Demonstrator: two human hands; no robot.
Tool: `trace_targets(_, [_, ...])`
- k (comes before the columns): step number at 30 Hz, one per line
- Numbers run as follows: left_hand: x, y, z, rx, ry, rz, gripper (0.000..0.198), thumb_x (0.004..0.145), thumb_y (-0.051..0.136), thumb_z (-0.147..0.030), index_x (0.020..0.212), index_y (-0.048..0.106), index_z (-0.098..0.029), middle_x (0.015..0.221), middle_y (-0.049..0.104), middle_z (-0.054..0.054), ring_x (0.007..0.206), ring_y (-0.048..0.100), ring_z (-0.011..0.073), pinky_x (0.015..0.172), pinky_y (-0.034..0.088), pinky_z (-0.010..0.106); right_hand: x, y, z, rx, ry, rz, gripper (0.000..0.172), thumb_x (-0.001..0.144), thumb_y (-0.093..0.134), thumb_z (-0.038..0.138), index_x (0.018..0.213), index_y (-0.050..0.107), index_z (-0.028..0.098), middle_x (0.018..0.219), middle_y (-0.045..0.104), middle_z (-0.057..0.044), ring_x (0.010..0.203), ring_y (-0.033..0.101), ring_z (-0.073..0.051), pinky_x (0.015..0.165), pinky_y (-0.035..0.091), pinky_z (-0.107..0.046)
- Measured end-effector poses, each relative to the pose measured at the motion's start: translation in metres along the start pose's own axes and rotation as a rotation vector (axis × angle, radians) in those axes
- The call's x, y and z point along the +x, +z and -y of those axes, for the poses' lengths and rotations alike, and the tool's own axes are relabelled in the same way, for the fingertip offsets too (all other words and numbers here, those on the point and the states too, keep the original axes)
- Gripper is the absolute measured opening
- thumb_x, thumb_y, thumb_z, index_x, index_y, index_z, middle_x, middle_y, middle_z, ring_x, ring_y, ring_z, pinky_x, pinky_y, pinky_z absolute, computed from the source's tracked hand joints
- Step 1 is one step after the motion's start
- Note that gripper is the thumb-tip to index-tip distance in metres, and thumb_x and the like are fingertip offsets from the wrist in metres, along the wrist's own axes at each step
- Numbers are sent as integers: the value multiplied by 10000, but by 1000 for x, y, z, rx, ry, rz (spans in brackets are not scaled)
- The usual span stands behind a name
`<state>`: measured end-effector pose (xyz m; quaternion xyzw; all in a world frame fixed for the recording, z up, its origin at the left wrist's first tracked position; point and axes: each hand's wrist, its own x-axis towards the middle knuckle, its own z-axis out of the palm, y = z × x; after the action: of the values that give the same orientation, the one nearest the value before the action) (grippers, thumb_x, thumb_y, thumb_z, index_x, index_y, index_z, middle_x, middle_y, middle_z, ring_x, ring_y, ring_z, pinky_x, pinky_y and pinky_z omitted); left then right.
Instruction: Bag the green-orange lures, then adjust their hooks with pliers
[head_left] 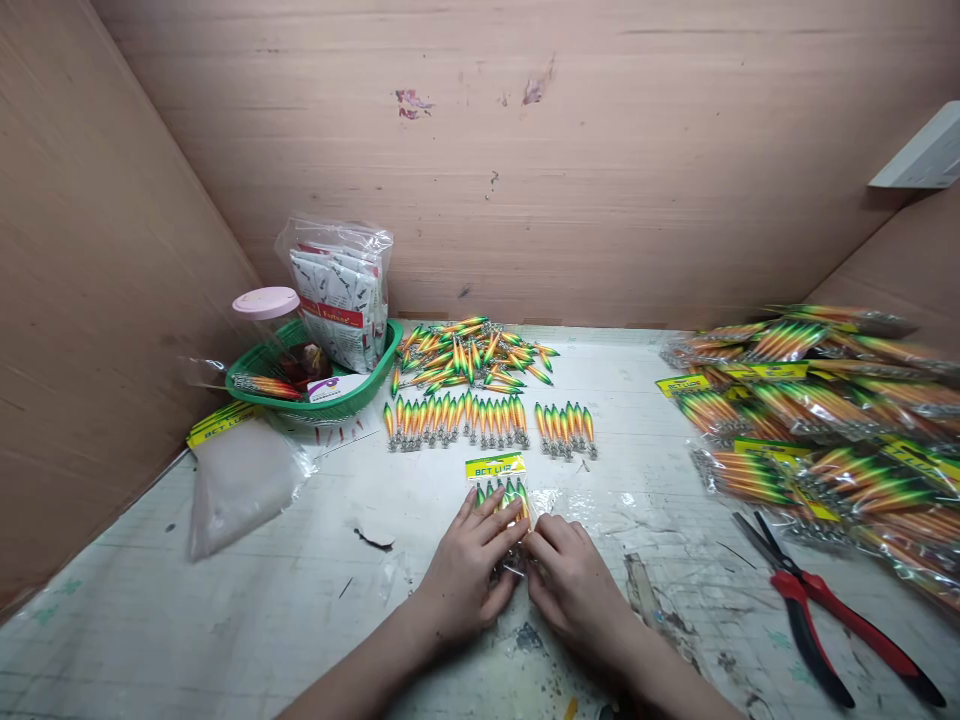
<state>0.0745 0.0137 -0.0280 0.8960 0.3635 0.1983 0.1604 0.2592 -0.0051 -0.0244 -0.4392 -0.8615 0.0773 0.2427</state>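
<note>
A clear plastic bag of fishing lures with a yellow and green header card lies in front of me. Through the plastic show several green and orange lures. My left hand lies across the bag, its fingers over the lures and its thumb at the lower end, holding it. At the bag's right edge my right hand has its fingers curled in a pinch on the plastic. Both hands cover the bag's lower part. Just beyond are rows of loose lures and a heap of lures.
Filled lure bags are piled at the right, with red-handled pliers in front. A green basket at the left holds a packet and a pink-lidded jar. Unfilled bags lie nearby. Board walls enclose the table.
</note>
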Motion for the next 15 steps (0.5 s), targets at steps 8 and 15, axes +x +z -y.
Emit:
trace_targets(8, [-33, -18, -36, -291, -617, -82, 638, 813, 563, -292, 1410, 387, -154, 1019, 649, 140, 884, 658, 274, 759, 552, 432, -9, -35, 5, 80, 77, 7, 21, 892, 503, 172, 896, 517, 188, 850, 531, -61, 771, 506, -201, 648, 403, -309])
trace_targets(15, [-30, -2, -38, -1061, -949, -162, 632, 741, 609, -268, 1300, 352, -120, 661, 535, -62, 540, 580, 137, 548, 494, 275, -11, -7, 30, 332, 67, 269, 116, 838, 536, 83, 792, 564, 186, 817, 587, -33, 734, 570, -152, 614, 437, -239])
